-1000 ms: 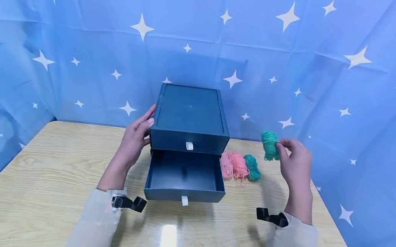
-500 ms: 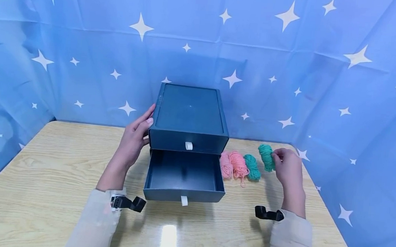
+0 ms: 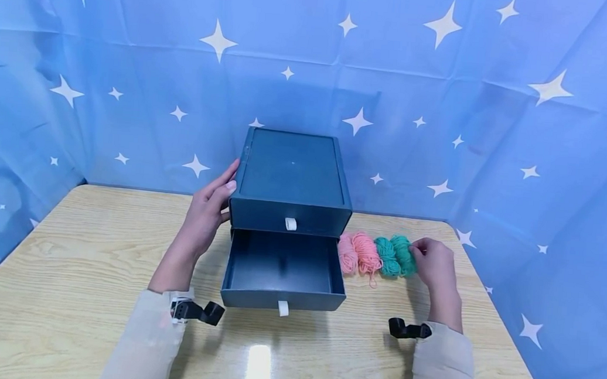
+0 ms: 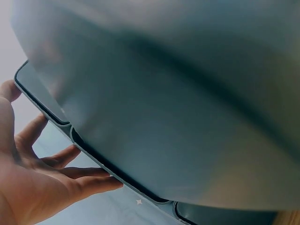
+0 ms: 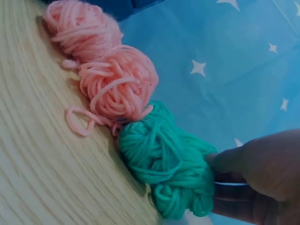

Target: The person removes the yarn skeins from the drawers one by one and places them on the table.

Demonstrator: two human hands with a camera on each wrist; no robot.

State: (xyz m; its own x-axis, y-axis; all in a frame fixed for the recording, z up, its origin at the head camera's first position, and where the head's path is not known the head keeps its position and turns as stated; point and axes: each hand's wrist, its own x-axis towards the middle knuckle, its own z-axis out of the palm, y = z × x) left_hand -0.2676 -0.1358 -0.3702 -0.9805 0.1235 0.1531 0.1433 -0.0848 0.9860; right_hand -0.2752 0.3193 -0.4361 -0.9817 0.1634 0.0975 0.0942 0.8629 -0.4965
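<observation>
A dark blue two-drawer box (image 3: 294,168) stands on the table, its lower drawer (image 3: 282,299) pulled out and its upper one closed. My left hand (image 3: 203,218) rests against the box's left side; in the left wrist view its fingers (image 4: 96,185) lie fairly straight along the edge. To the right of the box, my right hand (image 3: 435,266) pinches a green yarn skein (image 3: 402,254) at its right side. That skein lies against a darker green skein (image 3: 386,257). A coral-pink skein (image 3: 365,252) and a paler pink skein (image 3: 347,254) complete the row.
White fabric tabs (image 3: 290,224) mark the drawer fronts. The wooden table (image 3: 92,257) extends around the box. Behind it hangs a blue curtain (image 3: 313,49) with white stars. A loose pink strand (image 5: 79,123) trails onto the wood.
My right hand has lowered the green yarn skein from the air, moving down and slightly left, to beside the darker green skein. The left hand and the box have stayed put.
</observation>
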